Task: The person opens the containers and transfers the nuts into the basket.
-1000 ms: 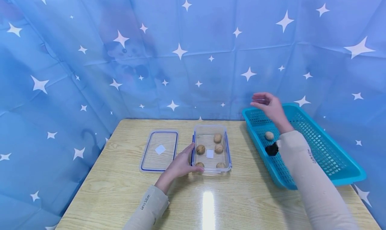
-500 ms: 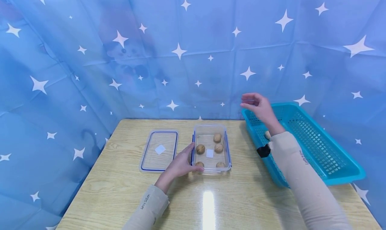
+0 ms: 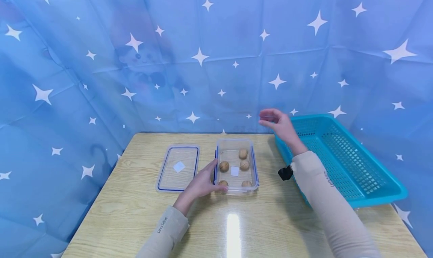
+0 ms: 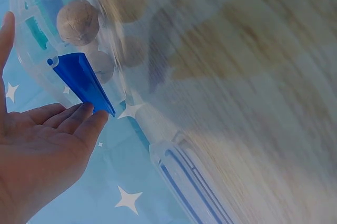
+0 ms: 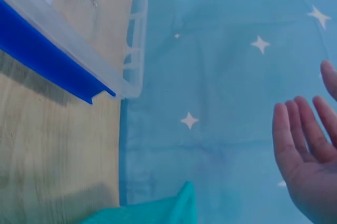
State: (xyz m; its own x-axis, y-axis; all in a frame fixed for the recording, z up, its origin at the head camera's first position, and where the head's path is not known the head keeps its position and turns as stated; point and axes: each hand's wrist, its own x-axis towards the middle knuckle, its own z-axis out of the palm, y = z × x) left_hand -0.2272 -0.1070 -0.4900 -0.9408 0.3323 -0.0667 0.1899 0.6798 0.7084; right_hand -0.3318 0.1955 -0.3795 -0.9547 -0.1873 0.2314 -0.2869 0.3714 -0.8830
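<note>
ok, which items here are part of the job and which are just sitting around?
In use: clear box steadied by left hand; walnuts inside it; blue basket; right hand, empty, between them.
Idle: lid, table, star backdrop.

On the worktop (image 3: 135, 209) a box (image 3: 236, 190) stands near the middle, with a lid (image 3: 178, 168) lying flat just to its left, the two apart. Five walnuts (image 3: 224, 166) and a small square label (image 3: 235, 171) lie in the box: two walnuts along its near wall, one at the left, two toward the right and back. The left hand (image 3: 202, 183) rests against the box's near left corner, between lid and box. A basket (image 3: 352, 164) sits at the right edge of the worktop, well right of the box. The right hand (image 3: 279, 123) hangs in the air above the gap between box and basket, toward the back. A curtain (image 3: 216, 55) hangs behind the worktop.
</note>
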